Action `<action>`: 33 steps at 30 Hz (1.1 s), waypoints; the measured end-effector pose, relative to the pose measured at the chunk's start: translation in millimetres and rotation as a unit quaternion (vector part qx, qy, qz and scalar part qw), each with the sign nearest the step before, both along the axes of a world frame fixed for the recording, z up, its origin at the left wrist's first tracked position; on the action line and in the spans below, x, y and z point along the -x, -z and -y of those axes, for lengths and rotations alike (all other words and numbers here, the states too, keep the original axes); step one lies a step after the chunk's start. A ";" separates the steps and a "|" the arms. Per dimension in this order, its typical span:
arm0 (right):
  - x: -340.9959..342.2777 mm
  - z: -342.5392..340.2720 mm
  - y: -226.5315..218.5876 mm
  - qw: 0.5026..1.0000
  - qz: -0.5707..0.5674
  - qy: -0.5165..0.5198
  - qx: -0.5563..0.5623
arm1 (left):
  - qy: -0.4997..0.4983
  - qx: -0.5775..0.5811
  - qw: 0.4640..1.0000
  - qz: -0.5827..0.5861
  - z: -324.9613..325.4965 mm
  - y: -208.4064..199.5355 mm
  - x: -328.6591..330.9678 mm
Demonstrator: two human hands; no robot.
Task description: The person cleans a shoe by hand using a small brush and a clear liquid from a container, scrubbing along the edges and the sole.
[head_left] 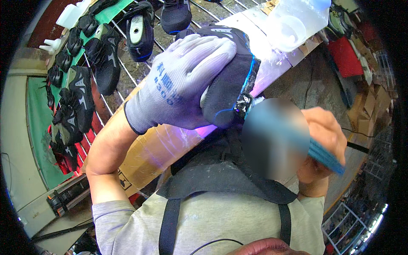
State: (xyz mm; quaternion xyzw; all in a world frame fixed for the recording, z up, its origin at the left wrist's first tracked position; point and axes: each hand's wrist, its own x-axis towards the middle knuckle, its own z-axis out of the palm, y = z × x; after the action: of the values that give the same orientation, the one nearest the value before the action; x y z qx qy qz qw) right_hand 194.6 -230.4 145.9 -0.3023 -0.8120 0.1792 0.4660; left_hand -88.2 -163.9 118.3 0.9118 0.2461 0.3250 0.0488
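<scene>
A grey knit glove covers my left hand point(191, 78), whose fingers close over a black shoe upper point(231, 83). The upper is tilted over the bench, and a bright blue line runs along its side. Small glossy dark patches show at its lower right edge. My bare right hand point(325, 136) is closed round the blue handle point(326, 157) of what looks like a brush. Its pale tip touches or nearly touches the glossy edge; a round blur hides the middle of the tool and part of the hand.
Several black shoes point(106, 63) stand on a wire rack point(121, 63) at left and far left. A cardboard-covered bench point(163, 146) crosses below my left arm. Beyond the shoe stands a translucent white container point(293, 25) under bright light. A red panel point(346, 57) and cartons point(369, 104) are at right.
</scene>
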 end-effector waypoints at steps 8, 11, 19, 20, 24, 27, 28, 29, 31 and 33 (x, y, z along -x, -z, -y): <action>-5.8 14.0 -12.6 0.997 0.040 0.030 -0.061 | -0.032 0.012 0.999 0.004 -9.6 -15.3 -10.7; -5.6 8.6 -23.4 0.995 0.043 0.077 -0.056 | -0.058 0.062 0.996 -0.012 -7.9 -22.7 -15.0; -9.9 8.1 -66.3 0.979 0.191 0.045 -0.065 | -0.023 0.066 0.997 -0.015 -20.3 -33.7 -27.5; -9.0 7.8 -71.9 0.975 0.207 0.046 -0.063 | -0.020 0.062 0.998 -0.020 -22.1 -34.9 -29.6; -2.3 4.8 -89.1 0.963 0.250 0.044 -0.096 | -0.010 0.068 0.997 -0.039 -29.0 -42.7 -34.7; -3.0 -2.4 -102.0 0.950 0.290 0.018 -0.119 | 0.003 0.059 0.996 -0.066 -38.6 -47.3 -36.3; -3.5 -5.0 -105.5 0.945 0.302 0.009 -0.124 | 0.010 0.066 0.996 -0.060 -43.3 -47.3 -37.5; -3.7 -7.9 -109.2 0.940 0.314 -0.001 -0.130 | 0.016 0.060 0.995 -0.074 -48.4 -47.9 -38.5; -5.8 -13.7 -117.7 0.931 0.340 -0.016 -0.133 | 0.028 0.047 0.993 -0.106 -52.5 -60.9 -42.1; -2.1 -18.3 -127.3 0.923 0.359 -0.027 -0.138 | 0.023 0.099 0.982 -0.158 -46.9 -85.6 -34.1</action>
State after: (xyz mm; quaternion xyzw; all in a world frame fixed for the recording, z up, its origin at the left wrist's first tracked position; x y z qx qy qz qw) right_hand 196.7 -212.0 273.2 -0.2575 -0.9493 -0.0428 0.1752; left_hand -54.0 -117.1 203.9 0.9478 0.2605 0.1495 0.1067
